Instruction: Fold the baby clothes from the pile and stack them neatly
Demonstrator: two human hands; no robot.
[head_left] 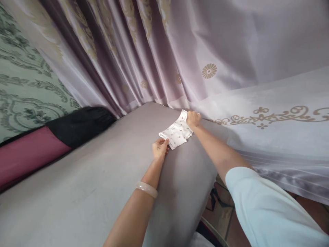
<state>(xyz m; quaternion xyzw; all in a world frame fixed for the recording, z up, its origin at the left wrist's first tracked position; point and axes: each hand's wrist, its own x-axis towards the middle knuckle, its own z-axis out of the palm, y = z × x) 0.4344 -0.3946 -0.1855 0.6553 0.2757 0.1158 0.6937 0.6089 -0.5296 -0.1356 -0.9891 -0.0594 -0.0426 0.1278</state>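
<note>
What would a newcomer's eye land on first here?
Probably the small patterned white cloth over the grey surface, held by the left hand and right hand. Next, the purple curtain with gold motifs behind it, then the long pink-and-black item at left.

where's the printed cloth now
The white printed cloth is just right of centre in the head view, between the left hand and right hand, near the curtain.

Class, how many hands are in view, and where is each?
2. The left hand pinches the near end of the white printed cloth; the right hand is at its far end.
</note>
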